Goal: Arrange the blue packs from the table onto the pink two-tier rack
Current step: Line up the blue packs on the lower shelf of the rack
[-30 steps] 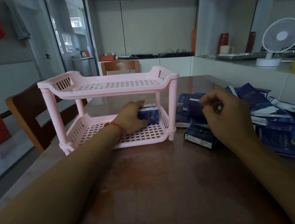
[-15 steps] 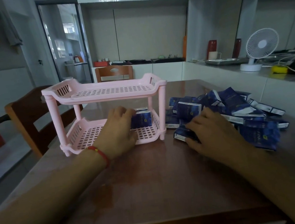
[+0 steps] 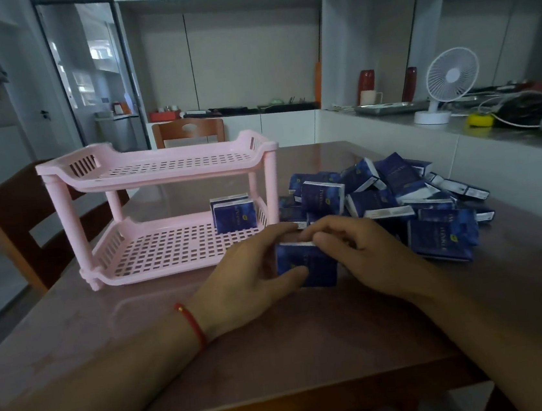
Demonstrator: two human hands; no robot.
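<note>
Blue paper-wrapped packs (image 3: 393, 198) lie heaped on the glossy brown table (image 3: 278, 339), just right of the pink perforated plastic two-tier rack (image 3: 162, 214). Two packs in the rack (image 3: 235, 214) stand upright at the right end of its lower tier, one behind the other; upper tier holds nothing. I have one held blue pack (image 3: 307, 265) upright on the table in front of the rack's right corner: my left hand (image 3: 250, 275) grips its left side, thumb across the front, and my right hand (image 3: 359, 249) pinches its top edge. Red string bracelet (image 3: 192, 325) on left wrist.
</note>
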